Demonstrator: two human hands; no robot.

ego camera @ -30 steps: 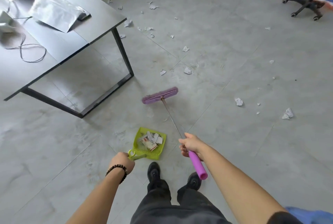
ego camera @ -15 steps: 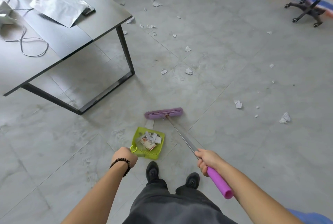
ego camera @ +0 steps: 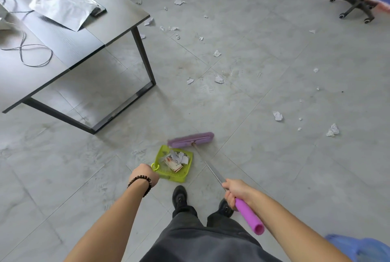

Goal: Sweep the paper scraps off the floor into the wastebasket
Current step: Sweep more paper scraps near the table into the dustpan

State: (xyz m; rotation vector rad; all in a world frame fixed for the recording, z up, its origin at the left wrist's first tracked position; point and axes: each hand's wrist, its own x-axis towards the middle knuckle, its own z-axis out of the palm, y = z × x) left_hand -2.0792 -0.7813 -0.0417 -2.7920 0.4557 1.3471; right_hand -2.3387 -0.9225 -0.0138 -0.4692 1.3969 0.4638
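The broom has drawn back to the dustpan. The left hand grips the dustpan, the right hand the broom; some scraps inside, many beyond.

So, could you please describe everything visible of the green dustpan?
The dustpan is a lime-green, plastic-looking tray with low walls, a toothed rear ridge and a hooked handle. It sits on the grey floor ahead of the person's shoes, mouth facing away. The left hand grips its handle, torn paper scraps lie inside, and the purple broom head lies at its mouth.
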